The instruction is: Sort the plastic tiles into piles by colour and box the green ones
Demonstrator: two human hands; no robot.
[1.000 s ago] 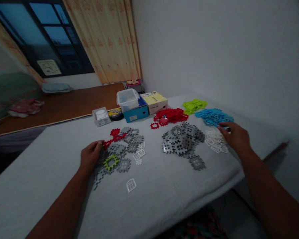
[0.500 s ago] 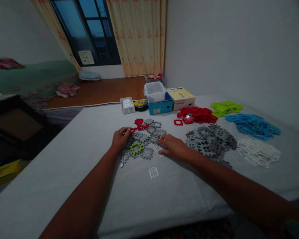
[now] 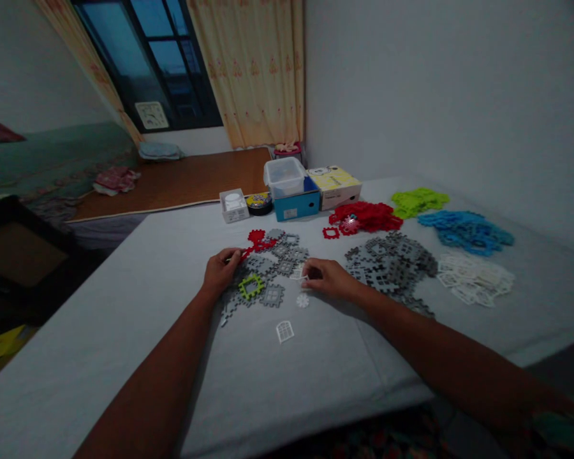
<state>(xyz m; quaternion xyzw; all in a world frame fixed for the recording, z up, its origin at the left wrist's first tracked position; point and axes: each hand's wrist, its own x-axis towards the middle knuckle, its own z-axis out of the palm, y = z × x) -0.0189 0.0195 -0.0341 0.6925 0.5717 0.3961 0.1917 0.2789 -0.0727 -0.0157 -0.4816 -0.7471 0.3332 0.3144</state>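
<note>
Right fingertips [image 3: 308, 276]: pinched on a small white window piece [image 3: 298, 274] at the right edge of the flat assembly; the piece is partly hidden by the fingers.
Right hand [image 3: 329, 278]: lies palm down on the sheet, knuckles up, forearm running off toward 4 o'clock.
Left fingers [image 3: 233, 255]: curled and pressed down on the left edge of the flat assembly, next to the red pieces; whether they grip a piece or only hold it down cannot be told.
Left hand [image 3: 219, 272]: forearm runs off toward 7 o'clock.
Flat assembly [image 3: 268, 268]: joined grey interlocking squares lying between the two hands, with a lime green frame [image 3: 251, 286] set in its near side and red pieces [image 3: 257, 241] at its 11 o'clock corner.
Round white piece [image 3: 303, 300]: loose on the sheet, just at 7 o'clock from the right hand.
Arched white window [image 3: 284, 331]: loose, further toward 6 o'clock, apart from the assembly.
Grey pile [image 3: 392, 264]: loose grey squares at 3 o'clock from the right hand, close to the wrist.
White pile [image 3: 476, 278]: beyond the grey pile, at 3 o'clock.
Blue pile [image 3: 465, 227]: at 2 o'clock, well apart from the hands.
Green pile [image 3: 418, 201]: at 1 o'clock, beside the blue pile.
Red pile [image 3: 366, 217]: at 1 o'clock, nearer than the green one.
Boxes [image 3: 310, 188]: a blue box carrying a clear tub and a yellow-topped box, side by side at 12 o'clock.
Bed sheet [image 3: 124, 331]: pale grey, under everything.
</note>
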